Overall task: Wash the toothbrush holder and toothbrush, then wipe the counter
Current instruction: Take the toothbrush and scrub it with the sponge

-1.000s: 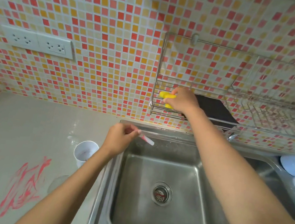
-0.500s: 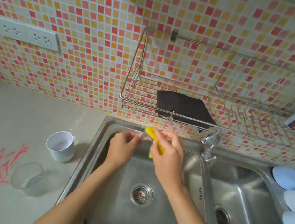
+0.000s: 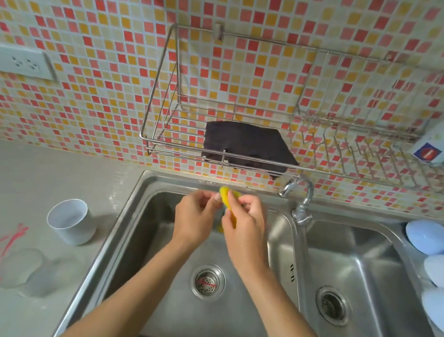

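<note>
Over the steel sink [image 3: 128,229], both hands met: right hand [image 3: 246,228] pinched a yellow sponge [image 3: 225,195], left hand [image 3: 195,216] curled around something hidden. White toothbrush holder [image 3: 71,221] stood upright on the counter [image 3: 38,172], left of them.

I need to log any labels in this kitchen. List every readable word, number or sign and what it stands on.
Nothing reads clearly.
Steel divider between the sink basins: small dark stamped marks, too blurred to read.
White mug lying in the wire wall rack: a blue square label with a red and white round emblem, its lettering unreadable.
</note>
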The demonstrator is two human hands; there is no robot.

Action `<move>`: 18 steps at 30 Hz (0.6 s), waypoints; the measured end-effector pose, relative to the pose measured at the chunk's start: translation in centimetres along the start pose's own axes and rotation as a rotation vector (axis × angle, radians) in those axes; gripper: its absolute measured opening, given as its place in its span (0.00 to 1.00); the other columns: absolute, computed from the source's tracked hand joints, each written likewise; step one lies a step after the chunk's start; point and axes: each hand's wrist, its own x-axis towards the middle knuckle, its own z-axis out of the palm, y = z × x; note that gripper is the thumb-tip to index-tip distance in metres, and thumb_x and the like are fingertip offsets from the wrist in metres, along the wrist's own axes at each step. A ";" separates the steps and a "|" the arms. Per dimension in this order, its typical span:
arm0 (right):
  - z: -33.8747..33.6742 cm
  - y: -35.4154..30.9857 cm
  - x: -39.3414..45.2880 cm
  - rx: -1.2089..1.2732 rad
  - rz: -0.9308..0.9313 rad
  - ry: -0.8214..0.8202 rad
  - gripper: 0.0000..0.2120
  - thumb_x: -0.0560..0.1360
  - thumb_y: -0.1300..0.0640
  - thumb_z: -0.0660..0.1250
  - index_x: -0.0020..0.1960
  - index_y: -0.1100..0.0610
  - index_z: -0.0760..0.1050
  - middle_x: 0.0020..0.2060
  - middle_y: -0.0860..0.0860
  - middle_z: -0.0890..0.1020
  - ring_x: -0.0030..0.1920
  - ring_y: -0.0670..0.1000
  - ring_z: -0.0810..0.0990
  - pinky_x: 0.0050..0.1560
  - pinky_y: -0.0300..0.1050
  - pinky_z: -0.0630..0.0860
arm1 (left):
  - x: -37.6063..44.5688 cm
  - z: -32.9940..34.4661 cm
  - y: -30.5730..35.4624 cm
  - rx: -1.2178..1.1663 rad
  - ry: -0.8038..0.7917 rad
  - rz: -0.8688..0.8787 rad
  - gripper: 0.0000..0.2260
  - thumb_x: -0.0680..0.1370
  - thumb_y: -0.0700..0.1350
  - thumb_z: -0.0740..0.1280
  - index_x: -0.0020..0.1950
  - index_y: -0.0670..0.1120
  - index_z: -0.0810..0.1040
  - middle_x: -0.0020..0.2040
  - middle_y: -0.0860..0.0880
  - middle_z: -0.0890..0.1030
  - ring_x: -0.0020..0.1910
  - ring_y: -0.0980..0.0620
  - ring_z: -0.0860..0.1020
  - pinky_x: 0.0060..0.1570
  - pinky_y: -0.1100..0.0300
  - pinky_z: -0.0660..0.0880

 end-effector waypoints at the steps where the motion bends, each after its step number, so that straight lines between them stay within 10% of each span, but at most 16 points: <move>1: -0.1 0.2 -0.1 0.002 0.009 0.035 0.17 0.76 0.63 0.66 0.64 0.52 0.77 0.47 0.49 0.70 0.44 0.46 0.71 0.47 0.42 0.75 | -0.1 0.0 0.0 0.003 -0.005 0.008 0.11 0.80 0.50 0.66 0.48 0.45 0.83 0.42 0.52 0.85 0.43 0.56 0.83 0.43 0.64 0.75; 6: -0.1 0.4 -0.8 0.012 -0.005 0.062 0.19 0.75 0.64 0.68 0.65 0.53 0.76 0.47 0.47 0.69 0.45 0.38 0.67 0.48 0.24 0.67 | -0.3 0.1 0.4 0.077 0.023 0.054 0.10 0.80 0.49 0.66 0.49 0.44 0.82 0.41 0.51 0.85 0.42 0.54 0.82 0.46 0.59 0.76; 12: 0.1 2.8 0.1 -0.122 -0.007 0.003 0.24 0.69 0.65 0.74 0.63 0.53 0.77 0.65 0.51 0.74 0.54 0.51 0.71 0.57 0.41 0.73 | -0.1 0.2 0.1 0.135 -0.013 0.047 0.08 0.80 0.48 0.66 0.45 0.46 0.81 0.39 0.54 0.83 0.39 0.58 0.80 0.39 0.73 0.71; 18: 0.4 4.3 1.1 -0.326 -0.289 -0.030 0.12 0.69 0.62 0.72 0.52 0.53 0.80 0.44 0.44 0.83 0.42 0.51 0.71 0.45 0.43 0.75 | 0.2 0.7 -1.1 0.156 -0.067 -0.051 0.12 0.80 0.49 0.65 0.44 0.44 0.83 0.39 0.52 0.84 0.42 0.51 0.83 0.44 0.61 0.73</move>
